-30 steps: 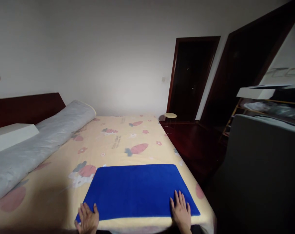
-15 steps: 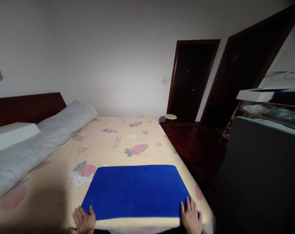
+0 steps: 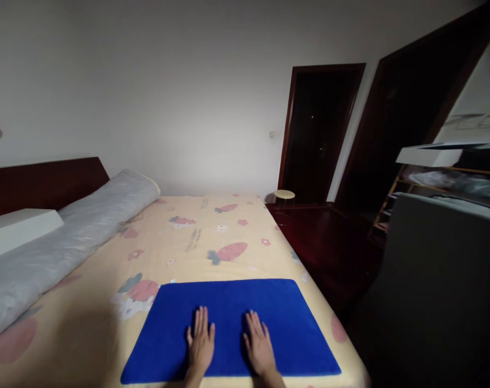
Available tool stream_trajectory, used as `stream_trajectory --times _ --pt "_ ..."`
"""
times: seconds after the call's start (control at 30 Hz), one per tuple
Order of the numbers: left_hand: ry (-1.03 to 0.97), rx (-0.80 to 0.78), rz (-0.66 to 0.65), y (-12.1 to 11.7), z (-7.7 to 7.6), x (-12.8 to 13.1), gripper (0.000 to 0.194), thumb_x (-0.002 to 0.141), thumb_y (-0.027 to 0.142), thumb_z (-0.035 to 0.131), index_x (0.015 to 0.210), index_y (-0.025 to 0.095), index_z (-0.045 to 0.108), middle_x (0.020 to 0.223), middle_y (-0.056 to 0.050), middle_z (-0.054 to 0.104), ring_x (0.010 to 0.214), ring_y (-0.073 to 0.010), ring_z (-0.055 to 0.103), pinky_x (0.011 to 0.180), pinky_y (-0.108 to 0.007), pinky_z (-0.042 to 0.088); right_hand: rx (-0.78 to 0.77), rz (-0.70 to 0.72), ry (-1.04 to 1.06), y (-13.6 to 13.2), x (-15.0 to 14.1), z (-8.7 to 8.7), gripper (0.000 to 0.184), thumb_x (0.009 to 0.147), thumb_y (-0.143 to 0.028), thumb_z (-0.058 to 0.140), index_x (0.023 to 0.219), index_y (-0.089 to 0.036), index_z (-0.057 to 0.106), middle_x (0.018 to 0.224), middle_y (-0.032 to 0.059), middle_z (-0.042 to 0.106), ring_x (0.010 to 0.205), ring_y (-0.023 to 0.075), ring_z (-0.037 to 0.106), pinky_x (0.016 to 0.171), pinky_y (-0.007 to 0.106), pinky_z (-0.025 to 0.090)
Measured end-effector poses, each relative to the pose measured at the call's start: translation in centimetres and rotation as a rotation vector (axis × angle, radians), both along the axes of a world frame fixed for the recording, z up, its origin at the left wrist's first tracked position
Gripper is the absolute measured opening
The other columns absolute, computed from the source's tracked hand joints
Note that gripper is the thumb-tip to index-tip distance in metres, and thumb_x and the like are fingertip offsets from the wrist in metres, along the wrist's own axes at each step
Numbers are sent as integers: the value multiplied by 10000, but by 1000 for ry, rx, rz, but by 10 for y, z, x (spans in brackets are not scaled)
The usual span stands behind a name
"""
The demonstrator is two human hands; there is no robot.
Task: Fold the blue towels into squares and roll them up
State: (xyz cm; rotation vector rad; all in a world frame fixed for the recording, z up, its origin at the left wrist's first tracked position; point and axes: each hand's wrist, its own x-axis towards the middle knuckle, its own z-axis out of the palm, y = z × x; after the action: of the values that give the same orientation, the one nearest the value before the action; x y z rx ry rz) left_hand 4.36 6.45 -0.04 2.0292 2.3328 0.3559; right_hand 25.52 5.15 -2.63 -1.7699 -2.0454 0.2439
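Observation:
A flat blue cloth point(image 3: 297, 328) lies spread out on the bed's patterned sheet point(image 3: 196, 215), close to the near edge. My left hand point(image 3: 201, 340) rests palm down on the cloth, left of its middle, with fingers stretched out. Right of the middle, my right hand point(image 3: 259, 342) also lies flat on the cloth, its fingers extended and pointing away from me. Neither hand holds anything. All four corners of the cloth show, and its surface looks smooth.
A rolled grey quilt point(image 3: 95, 215) lies along the headboard point(image 3: 38, 180), with a white box point(image 3: 22, 226) on it. A round stool point(image 3: 284, 194) stands by the dark door point(image 3: 325, 134). At right are a dark grey panel point(image 3: 447, 285) and a shelf holding a white box point(image 3: 428, 157).
Both my hands have moved inward from the cloth's near left and right corners onto its middle. The cloth stays spread on the bed, and the view has shifted slightly.

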Motion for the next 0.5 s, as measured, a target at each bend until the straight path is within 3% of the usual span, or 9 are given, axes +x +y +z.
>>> stream_trajectory --times 0.1,0.2,0.3,0.43,0.5 --pt "-7 -99 -231 0 -9 34 544 951 317 199 1494 307 213 1593 -1 221 1468 -193 228 1161 -480 242 -41 213 41 4 -43 -5 528 981 -387 291 1485 -241 346 1542 46 311 1427 237 288 1152 447 285" --pt "-5 -169 -329 1 -14 23 543 943 324 235 1486 340 225 1591 19 223 1468 -193 227 1176 -489 228 -57 258 29 10 -40 -12 530 967 -426 332 1473 -269 367 1530 39 328 1415 253 315 1151 470 284" --pt "5 -160 -261 2 -18 -34 550 945 436 222 1487 339 232 1589 28 224 1467 -190 231 1187 -493 206 -75 6 -54 17 9 -17 569 951 -492 313 1465 -260 386 1543 44 310 1427 257 293 1156 498 248" --pt "91 -93 115 -3 -32 -134 622 904 475 215 1493 281 266 1581 -4 270 1460 -217 250 1178 -502 210 -47 -400 -182 16 100 -31 669 911 -509 250 1475 -172 373 1551 89 319 1447 260 243 1160 518 191" --pt "80 10 278 -9 -40 -173 642 878 504 241 1498 336 235 1553 28 358 1455 -216 260 1143 -493 284 -6 -515 -196 12 135 -40 704 897 -529 209 1473 -163 378 1550 95 332 1446 256 249 1152 510 204"
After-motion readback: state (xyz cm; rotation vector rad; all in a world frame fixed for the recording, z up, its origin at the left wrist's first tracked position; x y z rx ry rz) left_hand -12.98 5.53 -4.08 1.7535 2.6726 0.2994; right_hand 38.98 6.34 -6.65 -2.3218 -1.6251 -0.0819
